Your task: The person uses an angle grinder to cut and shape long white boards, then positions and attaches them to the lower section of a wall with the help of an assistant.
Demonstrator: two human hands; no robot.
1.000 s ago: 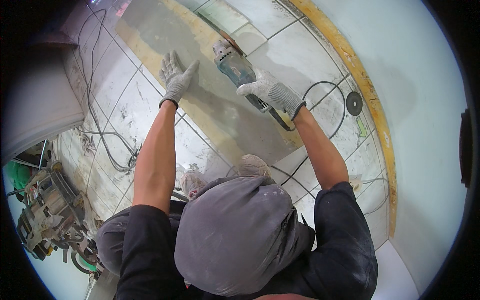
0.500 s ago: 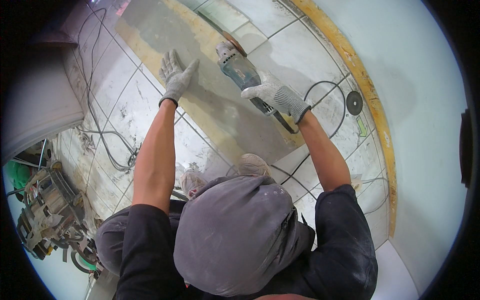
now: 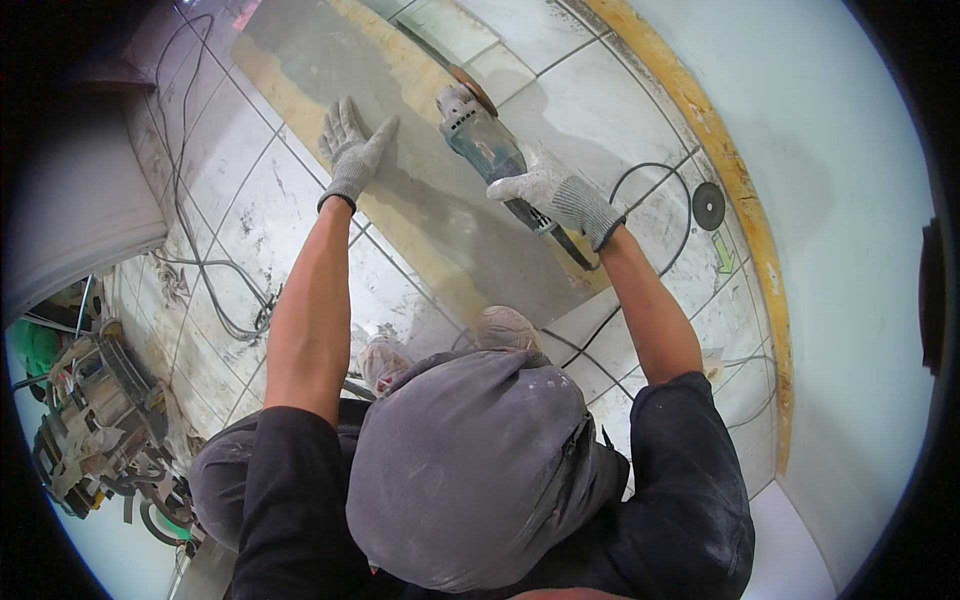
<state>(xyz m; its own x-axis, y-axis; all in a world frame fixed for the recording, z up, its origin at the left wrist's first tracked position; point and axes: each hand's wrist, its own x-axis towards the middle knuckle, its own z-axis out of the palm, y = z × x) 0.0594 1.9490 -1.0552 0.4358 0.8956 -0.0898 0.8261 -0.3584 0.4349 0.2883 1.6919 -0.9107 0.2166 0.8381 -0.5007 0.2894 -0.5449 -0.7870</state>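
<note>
My right hand (image 3: 545,190), in a grey work glove, is wrapped round the body of a teal angle grinder (image 3: 485,145). The grinder's head and brownish disc (image 3: 474,90) lie over the right long edge of a grey board (image 3: 440,200) with yellowish margins. Gloved too, my left hand (image 3: 352,145) rests flat on the board's left side with its fingers spread. A thin dark strip (image 3: 422,42) runs along the board's far right edge, up to the disc. The grinder's cord leaves its rear end near my right wrist.
A black disc (image 3: 709,206) lies on the dusty tiles at the right, beside a green arrow sticker (image 3: 724,254). Black cable (image 3: 205,265) trails over the floor at the left. Heaped tools and scrap (image 3: 105,420) stand lower left. A pale wall (image 3: 840,200) rises at the right.
The grinder and my right hand have shifted very slightly to the right. My left hand stays in the same place on the board.
</note>
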